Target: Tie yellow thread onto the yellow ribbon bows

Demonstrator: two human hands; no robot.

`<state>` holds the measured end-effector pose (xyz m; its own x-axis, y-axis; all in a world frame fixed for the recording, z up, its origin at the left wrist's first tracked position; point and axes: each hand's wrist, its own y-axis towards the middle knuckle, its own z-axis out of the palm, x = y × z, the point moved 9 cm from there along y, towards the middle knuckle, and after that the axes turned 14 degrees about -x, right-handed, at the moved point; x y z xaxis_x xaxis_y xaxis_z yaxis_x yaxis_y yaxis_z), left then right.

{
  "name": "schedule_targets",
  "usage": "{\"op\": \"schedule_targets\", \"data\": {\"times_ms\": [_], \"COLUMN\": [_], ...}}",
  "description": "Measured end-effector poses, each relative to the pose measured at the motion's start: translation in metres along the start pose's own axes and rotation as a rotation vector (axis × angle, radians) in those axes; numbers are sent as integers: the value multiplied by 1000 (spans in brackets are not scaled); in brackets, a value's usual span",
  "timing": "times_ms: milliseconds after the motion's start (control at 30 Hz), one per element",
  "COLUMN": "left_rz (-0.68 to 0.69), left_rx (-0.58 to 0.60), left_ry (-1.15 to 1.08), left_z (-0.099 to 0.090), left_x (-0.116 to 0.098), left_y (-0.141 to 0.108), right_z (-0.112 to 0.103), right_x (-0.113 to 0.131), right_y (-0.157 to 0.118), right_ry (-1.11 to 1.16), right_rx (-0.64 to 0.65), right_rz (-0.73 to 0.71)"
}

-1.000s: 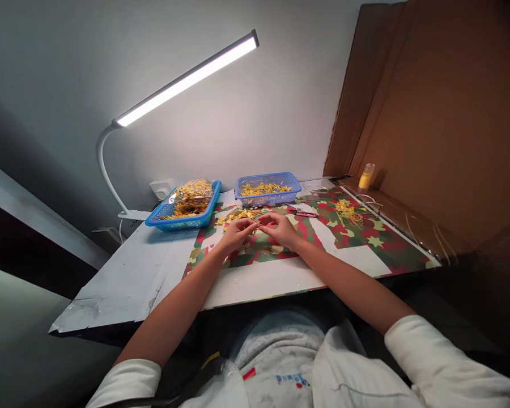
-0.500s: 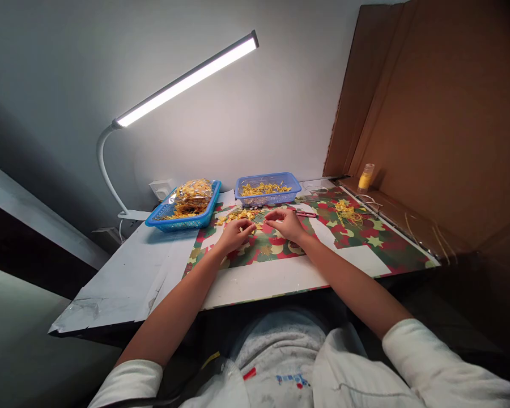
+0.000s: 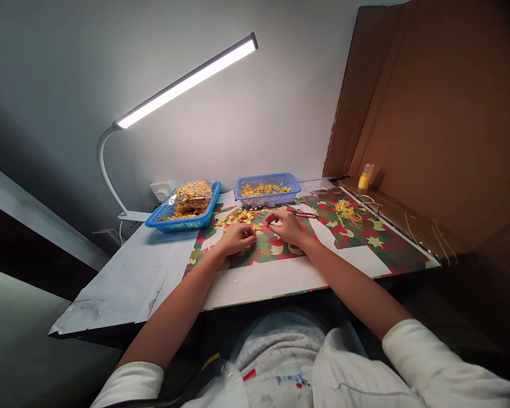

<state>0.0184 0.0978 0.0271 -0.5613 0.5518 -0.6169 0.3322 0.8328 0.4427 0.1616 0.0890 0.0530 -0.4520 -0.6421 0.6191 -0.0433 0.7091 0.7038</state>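
Observation:
My left hand (image 3: 237, 238) is low over the patterned sheet (image 3: 276, 246), its fingers curled together; whatever they hold is too small to make out. To its right my right hand (image 3: 285, 225) has thumb and fingertips pinched, also on something I cannot make out. A small gap separates the two hands. Just behind them lies a loose pile of yellow ribbon-like pieces (image 3: 242, 217). A pink-handled tool (image 3: 305, 215) lies on the sheet beyond my right hand, partly hidden by it.
A blue basket (image 3: 182, 225) with yellow pieces and a plastic bag stands left; a purple-blue basket (image 3: 267, 198) stands behind. Yellow strings (image 3: 347, 212) lie right, near a small bottle (image 3: 365, 178). A lit lamp (image 3: 187, 82) hangs above; cardboard (image 3: 433, 113) rises right.
My left hand has turned palm-down and dipped slightly, its fingertips now lower and more curled. My right hand has barely shifted, its fingers bent a little more.

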Motion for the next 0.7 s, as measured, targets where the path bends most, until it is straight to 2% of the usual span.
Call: {"op": "schedule_targets", "data": {"times_ms": [167, 233, 400, 500, 700], "left_rz": [35, -34, -290, -364, -420], "left_rx": [-23, -15, -3, -22, -79], "left_ry": [-67, -185, -407, -484, -632], "left_z": [2, 6, 17, 18, 16], "left_x": [-13, -15, -3, 5, 9], "left_y": [0, -1, -5, -6, -2], "right_z": [0, -1, -4, -5, -5], "right_x": [10, 11, 8, 3, -4], "right_y": [-2, -2, -1, 0, 1], "right_ry": [73, 84, 37, -6, -67], "right_rx": [3, -1, -46, -64, -85], "right_rz": [-38, -31, -13, 4, 31]}}
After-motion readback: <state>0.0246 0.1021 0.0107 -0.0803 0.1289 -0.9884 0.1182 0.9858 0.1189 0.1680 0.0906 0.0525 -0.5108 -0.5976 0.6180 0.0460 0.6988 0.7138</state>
